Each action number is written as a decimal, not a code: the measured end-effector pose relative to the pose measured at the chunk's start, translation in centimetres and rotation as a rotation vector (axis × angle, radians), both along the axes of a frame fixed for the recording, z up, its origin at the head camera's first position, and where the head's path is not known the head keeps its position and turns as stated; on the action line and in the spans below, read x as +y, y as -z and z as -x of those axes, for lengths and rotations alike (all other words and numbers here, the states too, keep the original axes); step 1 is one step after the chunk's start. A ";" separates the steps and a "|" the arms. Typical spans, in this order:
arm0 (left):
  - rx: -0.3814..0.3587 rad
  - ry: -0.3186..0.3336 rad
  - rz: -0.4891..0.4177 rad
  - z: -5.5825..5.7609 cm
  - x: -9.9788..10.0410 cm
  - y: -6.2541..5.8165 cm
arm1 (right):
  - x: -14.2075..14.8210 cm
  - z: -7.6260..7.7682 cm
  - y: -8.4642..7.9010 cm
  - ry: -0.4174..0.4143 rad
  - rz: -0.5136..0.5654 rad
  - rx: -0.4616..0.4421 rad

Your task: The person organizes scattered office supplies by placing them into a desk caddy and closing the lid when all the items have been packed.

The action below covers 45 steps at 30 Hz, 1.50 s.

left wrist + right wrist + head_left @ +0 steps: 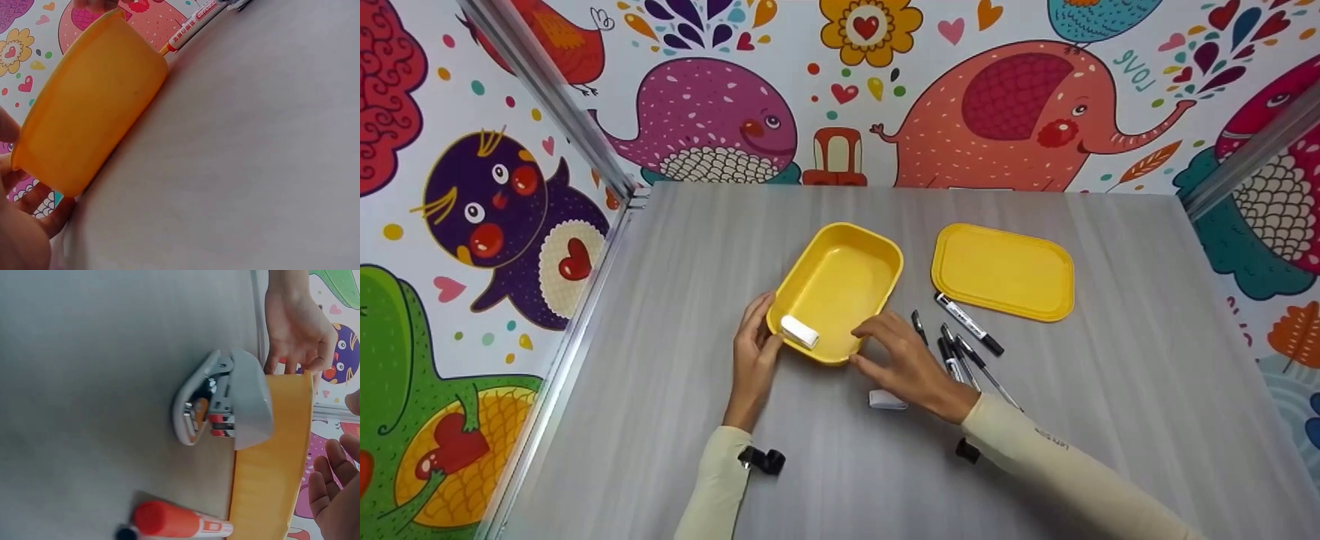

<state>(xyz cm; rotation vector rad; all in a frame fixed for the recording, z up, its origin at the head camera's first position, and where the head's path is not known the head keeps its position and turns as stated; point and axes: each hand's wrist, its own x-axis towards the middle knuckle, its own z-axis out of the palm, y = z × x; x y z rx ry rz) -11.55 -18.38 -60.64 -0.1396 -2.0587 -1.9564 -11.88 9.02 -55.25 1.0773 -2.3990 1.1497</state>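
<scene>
A yellow plastic box stands on the table with its open side up. My left hand grips its near left corner, the thumb at the rim and the fingers round the outer wall. Inside, at the near left end, lies a small white block. My right hand is over the box's near right rim, thumb and forefinger parted, nothing between them. Below that hand a small white stapler sits on the table beside the box; its top also shows in the head view.
Right of the box lies a flat yellow lid. A black-capped marker is just in front of it, with several pens partly behind my right hand. In the right wrist view a marker with a red end lies near the box.
</scene>
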 end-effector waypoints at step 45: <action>-0.041 -0.007 -0.010 0.0 0.1 0.1 | 4.7 -3.7 3.6 -0.015 -0.093 -0.112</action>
